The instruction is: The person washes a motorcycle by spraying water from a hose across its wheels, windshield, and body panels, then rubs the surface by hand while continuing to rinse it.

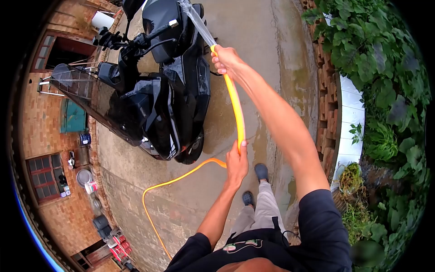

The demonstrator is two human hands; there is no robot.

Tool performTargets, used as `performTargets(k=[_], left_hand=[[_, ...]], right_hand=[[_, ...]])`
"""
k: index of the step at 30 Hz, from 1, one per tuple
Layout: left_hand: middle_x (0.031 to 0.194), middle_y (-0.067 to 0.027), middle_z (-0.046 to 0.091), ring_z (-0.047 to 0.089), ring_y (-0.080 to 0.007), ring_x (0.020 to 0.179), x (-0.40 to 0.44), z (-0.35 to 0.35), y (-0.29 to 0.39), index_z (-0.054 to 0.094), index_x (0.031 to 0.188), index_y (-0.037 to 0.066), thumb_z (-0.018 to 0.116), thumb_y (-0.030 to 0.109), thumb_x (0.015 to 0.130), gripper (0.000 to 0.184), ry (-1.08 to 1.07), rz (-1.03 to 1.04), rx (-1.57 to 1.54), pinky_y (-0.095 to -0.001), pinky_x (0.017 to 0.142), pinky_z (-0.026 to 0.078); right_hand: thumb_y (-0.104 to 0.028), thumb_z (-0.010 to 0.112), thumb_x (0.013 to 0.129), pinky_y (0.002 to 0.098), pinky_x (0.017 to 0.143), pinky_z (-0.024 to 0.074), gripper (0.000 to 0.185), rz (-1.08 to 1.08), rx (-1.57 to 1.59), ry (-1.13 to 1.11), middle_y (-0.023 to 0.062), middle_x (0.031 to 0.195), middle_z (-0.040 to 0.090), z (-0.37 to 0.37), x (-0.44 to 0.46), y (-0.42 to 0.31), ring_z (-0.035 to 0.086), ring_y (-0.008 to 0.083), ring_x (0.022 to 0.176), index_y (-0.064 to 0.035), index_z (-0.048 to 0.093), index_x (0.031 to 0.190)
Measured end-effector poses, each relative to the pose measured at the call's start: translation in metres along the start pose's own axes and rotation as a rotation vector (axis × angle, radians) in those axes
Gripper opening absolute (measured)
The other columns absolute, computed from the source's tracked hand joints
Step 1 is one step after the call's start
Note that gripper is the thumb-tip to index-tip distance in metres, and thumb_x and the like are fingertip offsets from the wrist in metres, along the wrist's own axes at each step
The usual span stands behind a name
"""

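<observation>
My right hand [225, 60] is closed around the yellow hose [234, 102] near its open end. Water sprays from that end up and to the left, onto the seat area of a black scooter [170, 90]. Lower down, my left hand [237, 163] wraps round the same hose. From there the hose bends left and trails across the wet concrete toward the bottom of the view. The scooter stands left of my hands, its windshield at the far left.
A brick wall [50, 181] with windows and a green bin [73, 116] lies to the left. On the right are a low brick edge [327, 99], white panels [351, 118] and leafy plants [385, 68]. My feet are below my hands on wet concrete [267, 104].
</observation>
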State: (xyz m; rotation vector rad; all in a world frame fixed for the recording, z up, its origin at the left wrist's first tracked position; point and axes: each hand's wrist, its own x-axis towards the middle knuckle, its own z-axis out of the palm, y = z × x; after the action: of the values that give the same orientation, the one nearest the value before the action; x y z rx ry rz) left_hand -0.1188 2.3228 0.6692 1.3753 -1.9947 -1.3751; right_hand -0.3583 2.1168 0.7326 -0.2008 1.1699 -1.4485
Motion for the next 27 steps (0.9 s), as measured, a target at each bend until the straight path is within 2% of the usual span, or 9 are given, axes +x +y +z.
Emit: performTargets(k=[4, 9, 10, 13, 17, 19, 20, 23, 27], left_hand=[[0.059, 0.0016, 0.041, 0.038, -0.0070, 0.054, 0.007, -0.004, 0.014, 0.063, 0.102, 0.000, 0.045, 0.032, 0.109, 0.037, 0.022, -0.026, -0.033, -0.0297, 0.050, 0.031], [0.061, 0.0015, 0.043, 0.041, -0.0065, 0.057, -0.004, 0.003, 0.025, 0.062, 0.105, 0.001, 0.046, 0.032, 0.108, 0.035, -0.052, -0.046, -0.084, -0.0288, 0.051, 0.033], [0.063, -0.0093, 0.051, 0.048, -0.0183, 0.057, -0.009, 0.003, 0.028, 0.061, 0.107, 0.000, 0.053, 0.031, 0.105, 0.032, -0.064, -0.074, -0.093, -0.0376, 0.056, 0.039], [0.068, -0.0085, 0.054, 0.050, -0.0167, 0.063, -0.020, -0.001, 0.004, 0.062, 0.105, 0.000, 0.060, 0.031, 0.101, 0.032, -0.079, -0.042, -0.127, -0.0350, 0.060, 0.042], [0.071, -0.0054, 0.056, 0.050, -0.0144, 0.065, -0.019, -0.010, -0.054, 0.064, 0.101, 0.001, 0.071, 0.028, 0.094, 0.030, -0.210, -0.060, -0.286, -0.0323, 0.062, 0.042], [0.074, -0.0029, 0.058, 0.052, -0.0122, 0.069, -0.018, -0.015, -0.086, 0.066, 0.097, 0.003, 0.080, 0.024, 0.086, 0.027, -0.411, -0.011, -0.289, -0.0301, 0.064, 0.043], [0.078, -0.0039, 0.061, 0.056, -0.0143, 0.075, -0.015, -0.017, -0.097, 0.067, 0.095, 0.004, 0.084, 0.019, 0.080, 0.027, -0.436, 0.062, -0.266, -0.0320, 0.071, 0.047], [0.082, -0.0053, 0.065, 0.060, -0.0182, 0.083, -0.003, -0.014, -0.190, 0.067, 0.092, 0.004, 0.084, 0.019, 0.079, 0.026, -0.483, 0.193, -0.082, -0.0357, 0.080, 0.049], [0.085, -0.0081, 0.068, 0.063, -0.0248, 0.091, -0.004, -0.020, -0.303, 0.068, 0.089, 0.004, 0.083, 0.028, 0.079, 0.029, -0.492, 0.124, 0.013, -0.0395, 0.085, 0.049]], right_hand=[[-0.024, 0.043, 0.101, 0.0245, 0.039, 0.0242, 0.021, -0.073, 0.038, -0.025, -0.0042, 0.067, 0.040, 0.001, -0.004, -0.020, 0.028, 0.0041, 0.046, -0.0059, 0.048, 0.092], [-0.022, 0.043, 0.101, 0.0234, 0.037, 0.0222, 0.018, -0.032, 0.096, -0.074, -0.0059, 0.064, 0.037, -0.009, -0.010, -0.026, 0.026, 0.0031, 0.044, -0.0068, 0.047, 0.092], [-0.021, 0.043, 0.100, 0.0236, 0.037, 0.0232, 0.017, 0.019, 0.134, -0.150, -0.0056, 0.064, 0.038, -0.015, -0.014, -0.027, 0.027, 0.0034, 0.044, -0.0069, 0.047, 0.091], [-0.018, 0.043, 0.098, 0.0231, 0.035, 0.0228, 0.013, 0.092, 0.155, -0.215, -0.0062, 0.063, 0.036, -0.020, -0.051, -0.034, 0.026, 0.0032, 0.043, -0.0080, 0.045, 0.091], [-0.021, 0.041, 0.101, 0.0235, 0.036, 0.0229, 0.016, 0.181, 0.121, -0.163, -0.0064, 0.064, 0.036, -0.016, -0.100, -0.023, 0.026, 0.0029, 0.043, -0.0085, 0.045, 0.092], [-0.023, 0.041, 0.102, 0.0233, 0.036, 0.0229, 0.018, 0.213, 0.096, -0.140, -0.0064, 0.064, 0.036, -0.005, -0.126, -0.008, 0.025, 0.0031, 0.043, -0.0090, 0.045, 0.092], [-0.023, 0.041, 0.102, 0.0233, 0.036, 0.0230, 0.018, 0.208, 0.090, -0.114, -0.0063, 0.064, 0.036, 0.001, -0.137, 0.000, 0.025, 0.0033, 0.043, -0.0088, 0.046, 0.092], [-0.022, 0.042, 0.100, 0.0228, 0.036, 0.0236, 0.015, 0.198, 0.059, -0.056, -0.0081, 0.064, 0.034, 0.018, -0.165, 0.022, 0.023, 0.0030, 0.044, -0.0095, 0.046, 0.093], [-0.021, 0.042, 0.099, 0.0233, 0.038, 0.0246, 0.014, 0.171, 0.072, -0.004, -0.0075, 0.065, 0.034, 0.037, -0.194, 0.045, 0.023, 0.0035, 0.045, -0.0095, 0.046, 0.094]])
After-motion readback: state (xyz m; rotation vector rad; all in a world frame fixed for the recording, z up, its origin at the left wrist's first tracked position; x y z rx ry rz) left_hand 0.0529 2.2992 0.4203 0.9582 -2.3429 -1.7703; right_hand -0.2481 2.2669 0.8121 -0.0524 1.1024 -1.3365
